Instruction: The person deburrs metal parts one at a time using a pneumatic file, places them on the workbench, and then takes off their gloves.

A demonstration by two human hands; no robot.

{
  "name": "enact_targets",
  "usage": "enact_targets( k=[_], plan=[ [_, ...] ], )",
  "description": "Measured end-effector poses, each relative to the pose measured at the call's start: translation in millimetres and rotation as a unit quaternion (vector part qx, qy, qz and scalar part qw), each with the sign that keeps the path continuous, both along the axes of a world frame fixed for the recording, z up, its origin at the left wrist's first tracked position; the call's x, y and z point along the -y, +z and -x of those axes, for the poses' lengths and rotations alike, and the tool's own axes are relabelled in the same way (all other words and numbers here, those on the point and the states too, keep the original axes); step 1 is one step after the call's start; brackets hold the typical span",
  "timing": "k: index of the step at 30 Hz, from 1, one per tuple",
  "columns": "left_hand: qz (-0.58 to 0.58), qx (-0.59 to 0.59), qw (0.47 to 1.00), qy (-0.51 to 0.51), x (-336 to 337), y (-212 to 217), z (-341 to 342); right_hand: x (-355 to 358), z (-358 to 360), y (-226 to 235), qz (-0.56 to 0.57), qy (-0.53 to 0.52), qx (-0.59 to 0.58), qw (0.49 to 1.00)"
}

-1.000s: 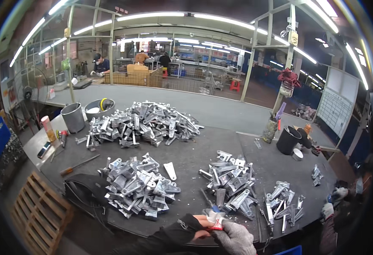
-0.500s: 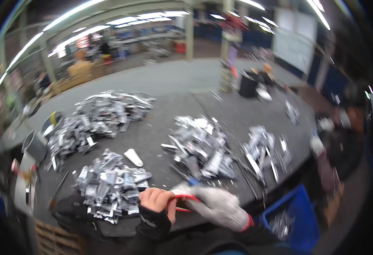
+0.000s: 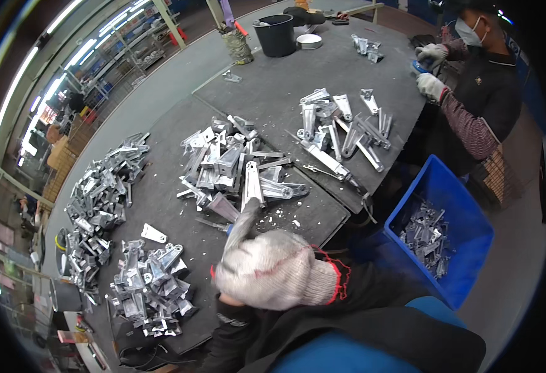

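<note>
One cam only: head-worn fisheye, looks steeply down and fwd over the dark desk (image 3: 161, 205), tilted so the desk runs from 7 to 1 o'clock. Gloved right hand (image 3: 273, 270) sits very close at 6 o'clock; co-worker (image 3: 478, 81) far off at 2 o'clock. Edges bend near the rim.

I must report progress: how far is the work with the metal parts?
Some grey metal parts already lie in the blue bin. The gloved right hand holds one metal part; the left hand is hidden beneath it. Large piles of parts remain on the table, so much is left.
</note>
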State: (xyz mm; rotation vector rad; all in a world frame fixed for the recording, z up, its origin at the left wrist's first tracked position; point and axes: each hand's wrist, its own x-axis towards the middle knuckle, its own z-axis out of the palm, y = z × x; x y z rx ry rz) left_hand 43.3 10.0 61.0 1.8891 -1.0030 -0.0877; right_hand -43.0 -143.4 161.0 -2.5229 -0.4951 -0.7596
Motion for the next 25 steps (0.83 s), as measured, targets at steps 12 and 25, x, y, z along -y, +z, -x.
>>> enact_targets(
  k=[12, 25],
  plan=[
    [0.089, -0.218, 0.969, -0.07, 42, 91, -40, -14, 16, -25, -0.044, 0.004, -0.032, 0.998],
    [-0.002, -0.179, 0.971, -0.16, 69, 64, -30, -29, -9, -58, -0.137, 0.135, -0.206, 0.959]
  ],
)
